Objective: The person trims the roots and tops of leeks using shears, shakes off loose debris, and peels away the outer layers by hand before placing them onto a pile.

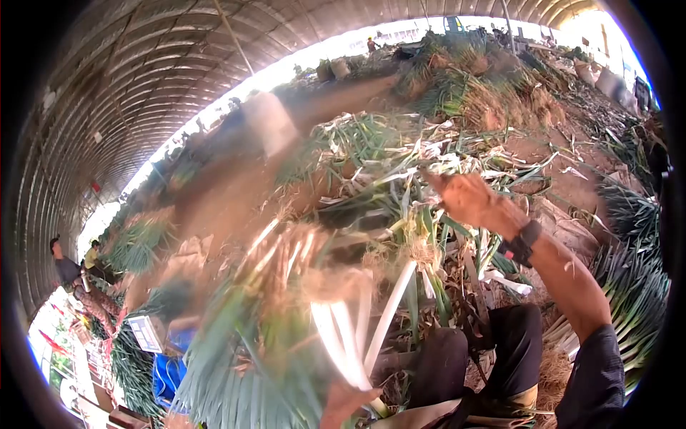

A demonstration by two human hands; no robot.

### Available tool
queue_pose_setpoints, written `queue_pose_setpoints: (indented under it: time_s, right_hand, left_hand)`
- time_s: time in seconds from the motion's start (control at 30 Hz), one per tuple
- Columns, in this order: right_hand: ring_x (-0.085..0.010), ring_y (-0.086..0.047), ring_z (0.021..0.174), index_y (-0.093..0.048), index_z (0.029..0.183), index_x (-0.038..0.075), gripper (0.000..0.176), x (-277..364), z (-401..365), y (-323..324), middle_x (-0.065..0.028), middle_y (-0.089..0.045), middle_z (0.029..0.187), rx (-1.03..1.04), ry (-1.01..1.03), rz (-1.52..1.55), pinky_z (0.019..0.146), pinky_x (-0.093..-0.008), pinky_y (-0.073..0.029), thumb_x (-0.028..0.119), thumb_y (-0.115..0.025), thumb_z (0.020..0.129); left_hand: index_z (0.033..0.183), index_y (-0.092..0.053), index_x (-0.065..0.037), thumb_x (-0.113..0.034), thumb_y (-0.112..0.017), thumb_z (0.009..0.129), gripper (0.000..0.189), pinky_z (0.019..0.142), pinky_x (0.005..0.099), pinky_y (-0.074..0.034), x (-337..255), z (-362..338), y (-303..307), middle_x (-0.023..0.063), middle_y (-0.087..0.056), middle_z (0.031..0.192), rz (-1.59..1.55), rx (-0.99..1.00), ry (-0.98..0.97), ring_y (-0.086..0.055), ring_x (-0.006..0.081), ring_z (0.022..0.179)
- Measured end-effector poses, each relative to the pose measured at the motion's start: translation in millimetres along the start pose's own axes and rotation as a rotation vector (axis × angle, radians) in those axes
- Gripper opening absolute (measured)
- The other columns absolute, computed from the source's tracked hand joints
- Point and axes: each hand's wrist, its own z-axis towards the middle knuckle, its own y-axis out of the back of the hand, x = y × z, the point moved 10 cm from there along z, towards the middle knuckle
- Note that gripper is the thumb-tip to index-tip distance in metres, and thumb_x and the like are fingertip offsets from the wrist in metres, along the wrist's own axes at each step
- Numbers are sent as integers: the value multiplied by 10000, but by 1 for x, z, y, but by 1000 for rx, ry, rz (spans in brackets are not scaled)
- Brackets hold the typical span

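At the bottom centre, my left hand (348, 400) is closed around several long green onions (391, 314), their white stalks and brown roots pointing up and away from me. My right hand (475, 204), with a dark band on the wrist, is stretched out over a heap of loose leaves and peelings (400, 179). Its fingers are curled together; what they pinch, if anything, I cannot tell. Just left of my left hand lies a large pile of unpeeled green onions (243, 372), blue-green leaves toward me and roots away, partly blurred.
More green onions (629, 300) lie along the right, and a big heap (493, 86) stands farther back. A pale upright object (269, 123) is blurred at upper left. Near a blue bag (168, 377) is a white labelled box (146, 334). Two people (68, 264) are at far left.
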Motion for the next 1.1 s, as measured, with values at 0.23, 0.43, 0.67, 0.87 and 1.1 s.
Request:
queue_pose_setpoints:
  time_s: [0.23,0.43,0.67,0.87,1.1]
  right_hand:
    - [-171,-594,521,-586,917,25,87,129,-58,9,-110,-585,648,-93,411,431,424,-277,-540,8,-618,838]
    - [-296,-676,632,-618,979,55,183,143,-100,-16,-113,-669,779,-135,358,624,577,-421,-549,127,-691,827]
    - [-301,-668,663,-653,1048,96,253,149,-146,-84,-114,-678,829,122,366,561,583,-408,-538,278,-682,875]
    - [-302,-675,636,-628,948,34,171,140,-167,-65,-163,-664,775,55,382,642,547,-407,-540,136,-669,817]
    - [-315,-666,676,-576,1152,22,424,134,-163,-15,-163,-658,859,-168,367,841,567,-396,-551,263,-716,833]
  left_hand:
    - [889,-711,35,-203,-912,630,405,659,326,-549,-43,-8,6,104,-712,799,173,-65,-168,-647,155,695]
    - [1010,-708,33,-104,-821,693,363,693,309,-553,-54,-3,51,111,-723,871,-188,-136,-51,-670,191,751]
    - [890,-678,30,-10,-743,690,215,631,307,-508,-157,-23,136,101,-690,794,-263,-466,-455,-642,192,687]
    - [1007,-633,68,-117,-764,751,342,678,321,-502,-213,-31,197,100,-645,844,-296,-667,-651,-620,203,707]
    - [1090,-606,91,-166,-771,787,431,696,320,-491,-307,-54,202,102,-627,908,-399,-603,-791,-601,186,762]
